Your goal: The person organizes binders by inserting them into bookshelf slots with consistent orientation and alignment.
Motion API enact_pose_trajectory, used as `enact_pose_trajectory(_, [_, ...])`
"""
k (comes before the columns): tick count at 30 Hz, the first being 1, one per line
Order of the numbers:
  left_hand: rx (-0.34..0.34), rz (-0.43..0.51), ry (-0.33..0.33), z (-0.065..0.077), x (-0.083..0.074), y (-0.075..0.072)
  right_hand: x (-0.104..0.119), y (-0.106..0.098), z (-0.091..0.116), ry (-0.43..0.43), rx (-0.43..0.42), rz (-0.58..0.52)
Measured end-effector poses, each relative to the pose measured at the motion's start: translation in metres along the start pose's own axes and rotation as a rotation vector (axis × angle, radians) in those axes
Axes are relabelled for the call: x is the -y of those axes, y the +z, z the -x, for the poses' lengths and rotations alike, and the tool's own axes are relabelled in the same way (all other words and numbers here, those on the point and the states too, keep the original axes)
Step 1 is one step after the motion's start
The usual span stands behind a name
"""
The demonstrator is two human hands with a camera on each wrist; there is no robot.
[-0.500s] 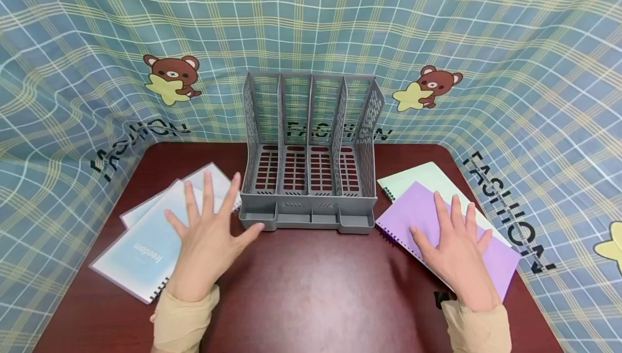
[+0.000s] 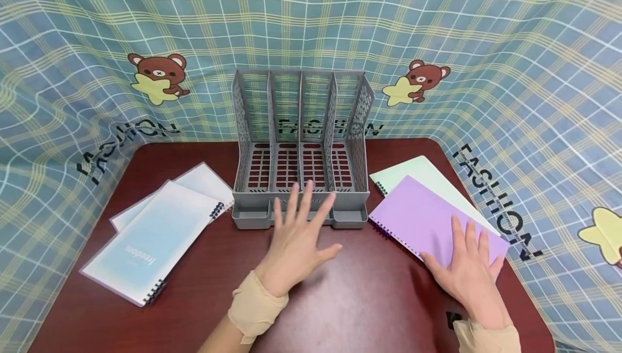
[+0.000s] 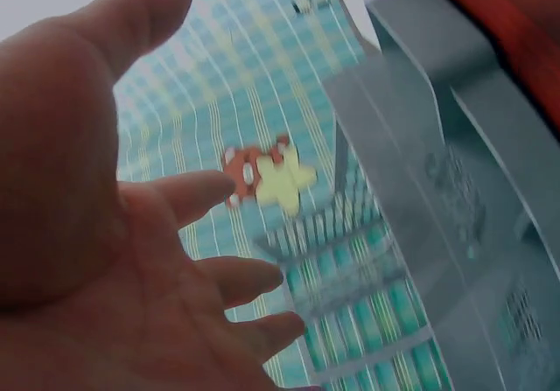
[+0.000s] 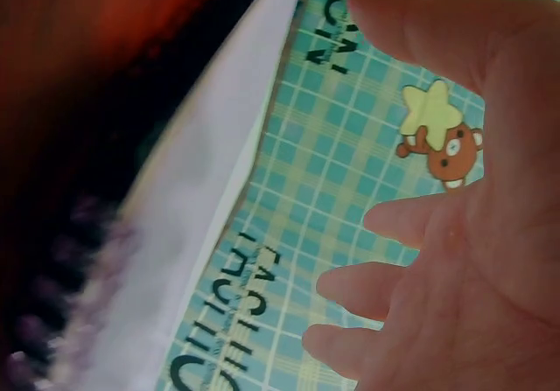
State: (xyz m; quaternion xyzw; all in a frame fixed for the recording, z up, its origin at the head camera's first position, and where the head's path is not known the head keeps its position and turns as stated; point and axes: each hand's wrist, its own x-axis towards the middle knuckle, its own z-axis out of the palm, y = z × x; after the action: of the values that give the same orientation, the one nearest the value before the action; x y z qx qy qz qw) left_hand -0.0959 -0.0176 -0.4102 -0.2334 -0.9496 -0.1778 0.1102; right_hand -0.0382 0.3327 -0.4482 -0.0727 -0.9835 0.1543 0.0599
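Lying left of the grey file rack (image 2: 301, 148) on the dark red desk (image 2: 350, 299) are two spiral notebooks, a pale blue one (image 2: 150, 239) overlapping a white one (image 2: 201, 180); neither hand touches them. The rack stands upright at the desk's far middle, with four slotted compartments, perforated sides and a shallow tray along its front. It looks like rigid, light plastic, likely easiest to take hold of by a side wall or divider. The left hand (image 2: 298, 234) hovers just in front of the tray, fingers spread wide and holding nothing; the left wrist view shows the open palm beside the rack's grey wall (image 3: 455, 190). Right of the rack, a purple notebook (image 2: 427, 218) overlaps a pale green one (image 2: 423, 172), wire spines facing the rack. The purple cover seems thin, smooth and bendable, so it would probably slide easily and lift best from a free edge. The right hand (image 2: 468, 272) rests flat on its near corner, fingers straight and relaxed, gripping nothing.
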Motion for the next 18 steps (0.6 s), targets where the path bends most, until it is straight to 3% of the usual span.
enact_pose_trajectory(6, [0.094,-0.007,0.147,-0.019,-0.036,0.029,-0.013,0.012,0.011,0.019,0.038,0.010])
enact_pose_trajectory(10, [0.155,-0.060,0.237,-0.033,-0.059,0.049,-0.017,0.021,0.014,0.029,0.070,0.003])
enact_pose_trajectory(15, [0.204,-0.109,0.296,-0.047,-0.087,0.077,-0.023,0.028,0.014,0.045,0.119,0.019])
enact_pose_trajectory(18, [0.227,-0.145,0.295,-0.055,-0.099,0.093,-0.025,0.033,0.013,0.042,0.129,0.030])
